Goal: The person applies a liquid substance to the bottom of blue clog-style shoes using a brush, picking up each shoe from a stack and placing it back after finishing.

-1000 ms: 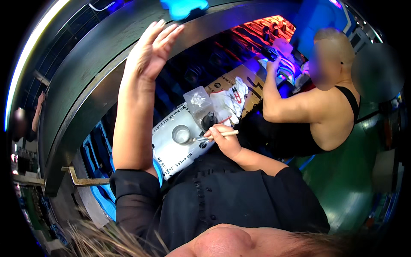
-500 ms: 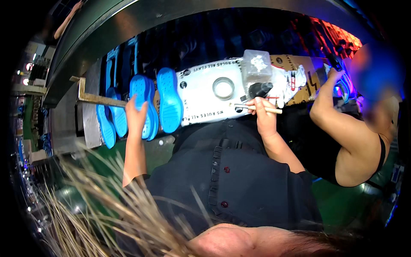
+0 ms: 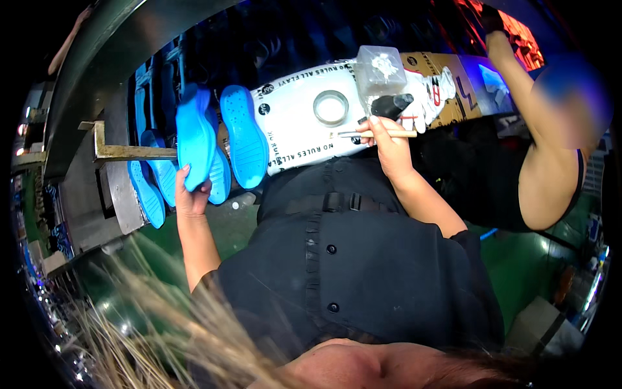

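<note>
**Left hand on a blue sole, right hand holding a brush at the bench**

Head view: my left hand [image 3: 192, 198] is closed around the lower end of a blue shoe sole [image 3: 195, 137], which stands on edge among more blue soles [image 3: 245, 137] at the left end of the bench [image 3: 295, 139]. Some of that row rests across a metal bracket [image 3: 126, 152]. My right hand [image 3: 382, 139] is pinched shut on a thin wooden-handled brush [image 3: 376, 133], held level over the white printed sheet covering the bench. Just beyond it sit a tape ring [image 3: 331, 107], a clear plastic container [image 3: 381, 68] and a dark lump [image 3: 391, 106] I cannot identify. A co-worker's arm [image 3: 518, 78] reaches up to the right, well apart from my hands.

Risks as I judge them: the gripped sole is touching its neighbours, so pulling it out at an angle could drag them off the bracket. The brush is near the container and tape ring; swinging the right hand carelessly could knock them or smear the sheet. My hair hangs low in view and hides the floor below.
</note>
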Motion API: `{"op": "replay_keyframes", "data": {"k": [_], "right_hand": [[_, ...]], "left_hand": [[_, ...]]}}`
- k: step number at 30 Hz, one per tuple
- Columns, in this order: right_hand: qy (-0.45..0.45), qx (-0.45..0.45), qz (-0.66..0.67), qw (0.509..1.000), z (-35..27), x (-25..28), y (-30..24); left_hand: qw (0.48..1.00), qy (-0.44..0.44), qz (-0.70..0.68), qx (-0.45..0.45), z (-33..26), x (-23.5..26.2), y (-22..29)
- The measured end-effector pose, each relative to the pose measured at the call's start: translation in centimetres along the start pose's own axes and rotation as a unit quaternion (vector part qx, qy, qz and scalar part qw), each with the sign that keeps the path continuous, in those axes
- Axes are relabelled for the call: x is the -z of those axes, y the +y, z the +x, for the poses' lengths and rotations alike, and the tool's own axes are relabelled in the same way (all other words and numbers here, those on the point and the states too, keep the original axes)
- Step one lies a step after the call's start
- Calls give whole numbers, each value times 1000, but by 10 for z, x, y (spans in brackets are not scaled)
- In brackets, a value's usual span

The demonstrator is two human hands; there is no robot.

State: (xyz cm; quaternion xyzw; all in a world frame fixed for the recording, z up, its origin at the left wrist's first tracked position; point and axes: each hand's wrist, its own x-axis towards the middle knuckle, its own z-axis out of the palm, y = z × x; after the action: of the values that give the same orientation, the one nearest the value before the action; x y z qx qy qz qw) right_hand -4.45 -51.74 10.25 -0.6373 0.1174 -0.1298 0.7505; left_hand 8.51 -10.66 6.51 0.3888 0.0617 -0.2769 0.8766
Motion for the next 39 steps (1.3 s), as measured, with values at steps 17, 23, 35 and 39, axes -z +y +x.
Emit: {"op": "replay_keyframes", "data": {"k": [17,23,35,39], "right_hand": [[-104,207,-151,961,-9,-22,-41],[-115,310,-226,916,-6,-31,-39],[-71,355,-243,900,-4,-29,-35],[-107,377,-255,884,-2,-36,-42]], "left_hand": [[853,50,453,-255,9,-153,-108],[861,7,413,-298,5,-167,-111],[837,6,436,-331,4,-178,-98],[826,-3,451,-337,3,-175,-99]]}}
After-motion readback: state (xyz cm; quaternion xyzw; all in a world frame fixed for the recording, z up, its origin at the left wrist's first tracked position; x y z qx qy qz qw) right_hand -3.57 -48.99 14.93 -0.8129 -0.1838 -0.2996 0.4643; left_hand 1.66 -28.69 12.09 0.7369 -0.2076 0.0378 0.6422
